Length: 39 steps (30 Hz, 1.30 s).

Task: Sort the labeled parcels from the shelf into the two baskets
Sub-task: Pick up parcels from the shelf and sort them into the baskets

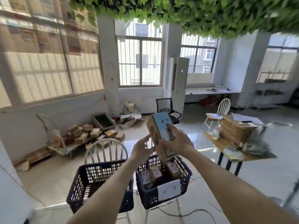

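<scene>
Parcel (pixel 161 135) upright above right basket's (pixel 186 172) far rim, long axis near vertical; right hand (pixel 176 141) grips it, left hand (pixel 142 147) open, fingertips touching.

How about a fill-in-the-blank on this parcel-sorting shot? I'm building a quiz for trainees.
1. The right hand grips a labeled ____.
2. The left hand touches it with straight ____.
3. The right basket holds parcels; the left basket shows ____.
4. Each basket sits on a white ____.

Missing words: parcel; fingers; none; chair
</scene>
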Each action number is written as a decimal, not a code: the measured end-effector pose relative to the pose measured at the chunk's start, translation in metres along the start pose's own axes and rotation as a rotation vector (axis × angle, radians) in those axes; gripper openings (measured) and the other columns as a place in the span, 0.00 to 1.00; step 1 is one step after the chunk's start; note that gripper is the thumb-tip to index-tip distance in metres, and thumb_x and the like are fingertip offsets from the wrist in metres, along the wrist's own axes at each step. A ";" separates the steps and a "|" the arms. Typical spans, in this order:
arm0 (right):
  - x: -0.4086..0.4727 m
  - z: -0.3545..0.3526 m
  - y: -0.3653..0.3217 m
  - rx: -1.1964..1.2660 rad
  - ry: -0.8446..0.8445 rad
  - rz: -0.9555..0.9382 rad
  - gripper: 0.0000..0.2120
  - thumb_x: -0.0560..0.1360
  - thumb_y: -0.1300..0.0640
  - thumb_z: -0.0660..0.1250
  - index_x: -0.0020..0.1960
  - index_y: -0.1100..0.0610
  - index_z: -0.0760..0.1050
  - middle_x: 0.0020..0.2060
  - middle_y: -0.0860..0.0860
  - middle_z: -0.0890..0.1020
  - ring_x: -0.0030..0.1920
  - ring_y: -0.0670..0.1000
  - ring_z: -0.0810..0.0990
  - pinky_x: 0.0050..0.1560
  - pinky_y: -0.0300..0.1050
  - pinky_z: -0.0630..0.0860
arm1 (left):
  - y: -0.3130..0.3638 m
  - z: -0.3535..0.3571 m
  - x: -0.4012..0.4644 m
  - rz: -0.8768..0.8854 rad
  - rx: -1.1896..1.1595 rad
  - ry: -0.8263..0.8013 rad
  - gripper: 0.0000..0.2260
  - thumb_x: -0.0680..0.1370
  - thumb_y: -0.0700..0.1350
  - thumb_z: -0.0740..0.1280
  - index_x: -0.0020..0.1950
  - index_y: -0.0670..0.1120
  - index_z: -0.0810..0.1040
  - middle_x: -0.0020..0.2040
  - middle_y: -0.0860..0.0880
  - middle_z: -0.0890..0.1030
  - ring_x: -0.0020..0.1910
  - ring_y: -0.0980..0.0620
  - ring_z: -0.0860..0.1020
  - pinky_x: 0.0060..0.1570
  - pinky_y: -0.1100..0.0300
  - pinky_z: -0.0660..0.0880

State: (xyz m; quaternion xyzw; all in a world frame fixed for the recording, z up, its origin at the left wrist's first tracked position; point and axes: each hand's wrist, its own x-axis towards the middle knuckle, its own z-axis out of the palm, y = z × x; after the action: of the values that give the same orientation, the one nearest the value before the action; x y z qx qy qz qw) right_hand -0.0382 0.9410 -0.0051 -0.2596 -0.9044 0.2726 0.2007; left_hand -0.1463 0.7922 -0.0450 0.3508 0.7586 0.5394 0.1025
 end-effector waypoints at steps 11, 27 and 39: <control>0.100 0.019 0.106 -0.120 -0.073 0.158 0.45 0.70 0.35 0.73 0.80 0.38 0.55 0.66 0.52 0.74 0.63 0.55 0.77 0.58 0.57 0.79 | -0.067 0.067 0.121 0.007 0.404 -0.158 0.29 0.78 0.55 0.70 0.78 0.56 0.66 0.78 0.55 0.64 0.75 0.51 0.66 0.68 0.51 0.70; 0.321 0.200 0.266 -0.223 -0.328 0.302 0.44 0.69 0.31 0.71 0.79 0.35 0.54 0.67 0.50 0.72 0.63 0.55 0.77 0.56 0.55 0.79 | -0.279 0.152 0.342 -0.129 0.630 -0.290 0.31 0.80 0.60 0.65 0.80 0.55 0.59 0.80 0.52 0.61 0.78 0.50 0.61 0.75 0.51 0.62; 0.344 0.339 0.441 -0.245 -0.577 0.425 0.41 0.70 0.34 0.70 0.77 0.36 0.54 0.68 0.49 0.69 0.58 0.55 0.77 0.51 0.51 0.78 | -0.446 0.273 0.355 -0.434 0.604 -0.416 0.29 0.80 0.59 0.65 0.79 0.56 0.63 0.79 0.53 0.64 0.76 0.50 0.65 0.72 0.54 0.65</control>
State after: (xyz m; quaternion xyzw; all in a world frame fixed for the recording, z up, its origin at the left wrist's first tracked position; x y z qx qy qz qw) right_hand -0.3200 1.3246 -0.4534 -0.3762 -0.8756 0.2599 -0.1559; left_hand -0.4486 1.1475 -0.4709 0.2985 0.9019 0.1767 0.2572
